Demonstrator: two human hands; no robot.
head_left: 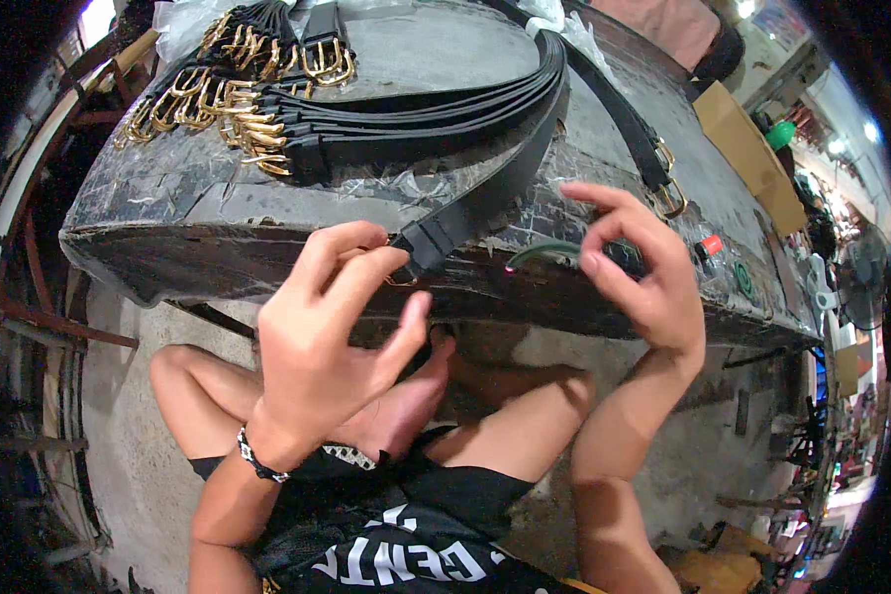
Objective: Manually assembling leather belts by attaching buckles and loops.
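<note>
We're looking down at the black belt strap (485, 203), its loose end hanging over the near edge of the worn tabletop (168, 213). Its long axis runs from that end, up and right toward the stacked belts with brass buckles (257, 104). Our left hand (332, 332) is nearer, fingers pinching together right at the strap's tip. Our right hand (639, 267) hovers just beside it, fingers curled apart, gripping nothing.

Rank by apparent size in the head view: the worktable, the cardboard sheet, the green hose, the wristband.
1. Worktable
2. Cardboard sheet
3. and 4. Green hose and wristband: both look small, and the wristband is nearer the camera, so unranked.
</note>
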